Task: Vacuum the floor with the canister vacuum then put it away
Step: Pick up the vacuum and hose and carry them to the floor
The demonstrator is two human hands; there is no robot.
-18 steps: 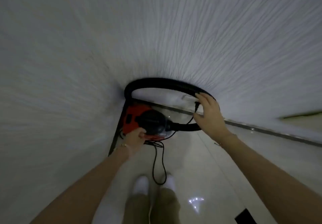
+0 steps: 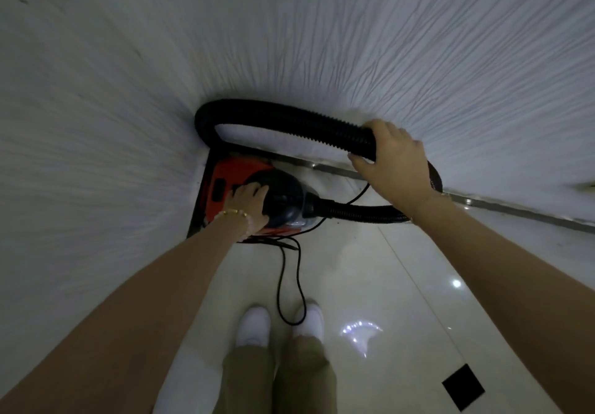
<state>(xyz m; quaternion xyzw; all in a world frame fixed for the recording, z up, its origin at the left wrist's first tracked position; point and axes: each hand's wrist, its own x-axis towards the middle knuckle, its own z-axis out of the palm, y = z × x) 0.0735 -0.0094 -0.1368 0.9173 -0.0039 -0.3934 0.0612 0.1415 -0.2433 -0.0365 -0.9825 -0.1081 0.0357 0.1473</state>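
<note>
Red-bodied canister vacuum (image 2: 222,174) sits in the floor (image 2: 402,269) corner; left hand (image 2: 249,203) on its dome, grip unclear; right hand (image 2: 394,162) grip curled round the hose (image 2: 283,117). Fold the loop in tight, off the cord (image 2: 280,281).

Vacuum set in the corner, ahead of the feet

The canister vacuum (image 2: 222,185) sits on the floor (image 2: 386,285) where two walls meet, left hand (image 2: 249,203) on top, possibly round a handle. Its hose (image 2: 289,120) loops behind it against the wall (image 2: 354,43) and rightward under the right hand (image 2: 392,159). The cord (image 2: 280,285) trails back between the shoes (image 2: 254,326).
</note>
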